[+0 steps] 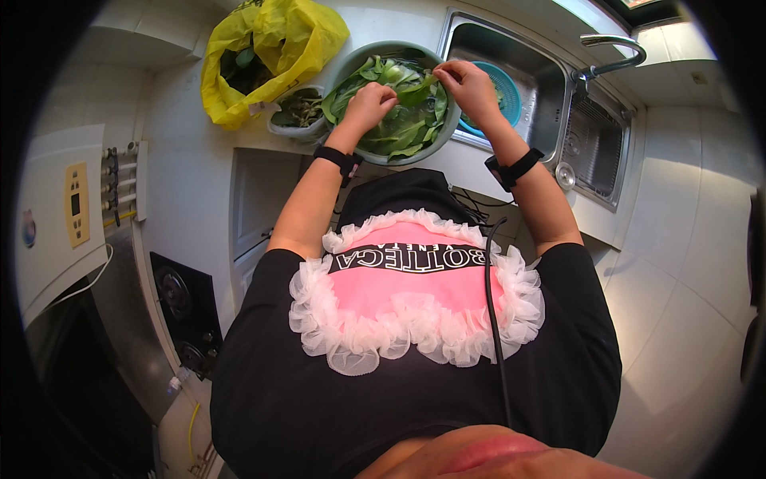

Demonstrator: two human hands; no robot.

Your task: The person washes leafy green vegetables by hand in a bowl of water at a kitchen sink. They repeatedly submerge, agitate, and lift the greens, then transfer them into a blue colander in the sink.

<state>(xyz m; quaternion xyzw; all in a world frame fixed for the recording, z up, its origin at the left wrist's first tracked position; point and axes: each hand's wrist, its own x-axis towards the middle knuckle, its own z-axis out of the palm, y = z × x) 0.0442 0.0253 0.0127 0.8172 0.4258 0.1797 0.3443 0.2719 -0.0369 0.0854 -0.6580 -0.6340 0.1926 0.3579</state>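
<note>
A grey-green round basin [450, 129] holds water and several leafy green vegetables [392, 75]. My right hand [470, 90] is over the basin's right rim, its thumb and fingertips pinching the end of a green leaf [419, 93]. That leaf stretches leftwards towards my left hand [369, 108]. My left hand is above the middle of the basin with fingers curled and fingertips close to the leaf's other end. Whether those fingertips grip it cannot be made out. Black bands circle both wrists.
Left of the basin are a yellow plastic bag [317, 33] with dark leaves inside and a clear plastic bag [299, 111] of plant scraps. On the right, a blue colander [511, 99] with green pieces sits in the steel sink [541, 54]. A faucet [625, 45] and a drain strainer [564, 176] are further right.
</note>
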